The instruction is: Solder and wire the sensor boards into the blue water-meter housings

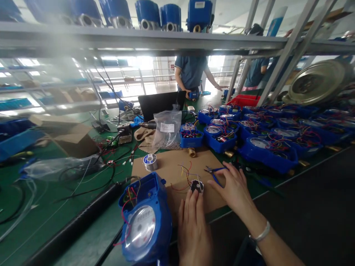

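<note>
Two bare hands over a cardboard sheet (177, 173) on a green workbench mat (55, 221)

A blue-cased water meter (145, 218) is laid beside the sheet, its dial digits too small to be read. A small wired black disc (196, 186) on the sheet appears to be gripped by the left hand (192, 231), though the view of the grip is poor. The right hand (235, 192) is held open just beside the disc, near blue-handled pliers (213, 171). The labels on a solder spool (150, 162) and a clear plastic bag (167, 127) cannot be read.
</note>
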Demonstrator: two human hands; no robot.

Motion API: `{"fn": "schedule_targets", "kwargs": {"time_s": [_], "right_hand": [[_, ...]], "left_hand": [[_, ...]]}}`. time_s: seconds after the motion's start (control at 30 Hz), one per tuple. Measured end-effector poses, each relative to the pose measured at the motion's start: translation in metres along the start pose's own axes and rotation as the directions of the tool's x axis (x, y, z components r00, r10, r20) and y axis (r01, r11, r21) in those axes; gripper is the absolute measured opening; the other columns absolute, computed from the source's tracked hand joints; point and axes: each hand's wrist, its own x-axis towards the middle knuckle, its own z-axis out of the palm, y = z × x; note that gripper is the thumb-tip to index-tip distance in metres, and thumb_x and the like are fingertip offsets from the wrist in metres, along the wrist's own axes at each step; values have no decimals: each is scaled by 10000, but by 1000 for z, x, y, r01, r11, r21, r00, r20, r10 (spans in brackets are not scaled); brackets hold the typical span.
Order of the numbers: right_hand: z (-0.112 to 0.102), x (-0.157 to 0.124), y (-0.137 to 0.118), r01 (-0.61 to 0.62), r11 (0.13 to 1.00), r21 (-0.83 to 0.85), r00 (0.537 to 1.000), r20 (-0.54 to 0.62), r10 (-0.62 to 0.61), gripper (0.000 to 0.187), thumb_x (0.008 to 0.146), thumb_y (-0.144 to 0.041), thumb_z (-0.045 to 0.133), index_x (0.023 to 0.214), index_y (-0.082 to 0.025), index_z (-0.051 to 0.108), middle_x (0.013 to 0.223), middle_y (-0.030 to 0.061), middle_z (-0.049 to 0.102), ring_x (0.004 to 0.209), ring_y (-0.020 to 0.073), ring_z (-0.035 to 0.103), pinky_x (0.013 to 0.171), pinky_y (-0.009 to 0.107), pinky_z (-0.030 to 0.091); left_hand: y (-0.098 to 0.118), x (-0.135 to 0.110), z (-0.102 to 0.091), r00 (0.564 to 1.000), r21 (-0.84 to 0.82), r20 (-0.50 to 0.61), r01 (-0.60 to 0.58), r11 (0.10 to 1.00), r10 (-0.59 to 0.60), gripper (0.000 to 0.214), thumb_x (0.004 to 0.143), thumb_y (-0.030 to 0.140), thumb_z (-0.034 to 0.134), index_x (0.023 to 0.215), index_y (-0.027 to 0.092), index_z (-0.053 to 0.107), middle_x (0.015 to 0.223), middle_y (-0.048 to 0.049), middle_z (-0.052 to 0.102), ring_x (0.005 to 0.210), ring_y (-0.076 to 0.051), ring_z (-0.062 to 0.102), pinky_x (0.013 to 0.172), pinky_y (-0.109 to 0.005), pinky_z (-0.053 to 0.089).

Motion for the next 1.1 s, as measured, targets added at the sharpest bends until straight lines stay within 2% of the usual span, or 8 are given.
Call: {"fn": "schedule_targets", "kwargs": {"time_s": [0.1,0.17,0.23,0.43,0.67,0.83,0.93,1.1], "right_hand": [[4,-7,-32,10,998,64,993,116,-17,311,860,-504,620,908,-199,576,1035,97,566,1011,300,536,885,487,437],[7,-8,-50,-28,990,141,966,258,-9,146,882,-341,619,845,-210,566,902,38,572,884,235,559,794,396,460],[10,-5,-60,-67,986,153,948,319,15,98,893,-251,587,810,-203,564,854,23,576,831,209,564,748,356,456],[15,6,-64,-10,999,36,935,355,-3,131,878,-141,490,760,-186,526,814,51,566,748,219,552,661,345,408],[27,-4,-67,42,998,-37,957,288,-30,153,947,-199,341,832,-197,442,829,77,565,743,232,560,649,350,408],[20,2,-67,49,998,-38,947,319,-34,60,891,-148,484,857,-197,474,832,24,572,730,181,566,637,290,422],[13,12,-70,61,997,-49,933,358,-39,139,809,-98,622,873,-191,541,860,5,585,763,164,579,660,263,430],[12,18,-75,101,987,-128,926,373,-47,132,836,-57,581,834,-183,621,839,16,646,810,197,612,707,293,423]], "left_hand": [[-4,-3,8,1000,-29,-10,9,1000,-9,649,786,-35,358,1408,145,398,1445,-86,490,1398,-222,350,1073,-454,420],[-6,-3,11,1000,-42,-23,-1,999,0,624,806,-21,355,1410,132,393,1446,-87,489,1403,-212,333,1069,-442,409],[-7,-2,10,1000,-57,-23,-3,998,2,636,806,-28,342,1420,138,380,1458,-66,479,1409,-199,314,1074,-442,392],[-6,-1,6,999,-101,1,52,994,-52,647,794,-39,327,1392,189,423,1444,1,502,1394,-187,332,1072,-481,381],[-10,1,4,998,-151,-7,54,987,-55,645,784,-34,339,1387,175,429,1413,-19,536,1356,-218,395,1031,-514,447],[-13,0,1,999,-159,14,52,986,-51,654,780,-44,347,1400,156,409,1436,-38,511,1369,-237,376,1040,-534,442],[-12,0,-2,998,-163,33,49,985,-44,662,773,-38,357,1408,144,398,1452,-56,492,1374,-248,375,1058,-540,424],[-11,3,-5,997,-154,51,62,986,-55,627,788,-21,361,1384,156,442,1432,-65,514,1361,-250,405,1062,-522,435]]}}
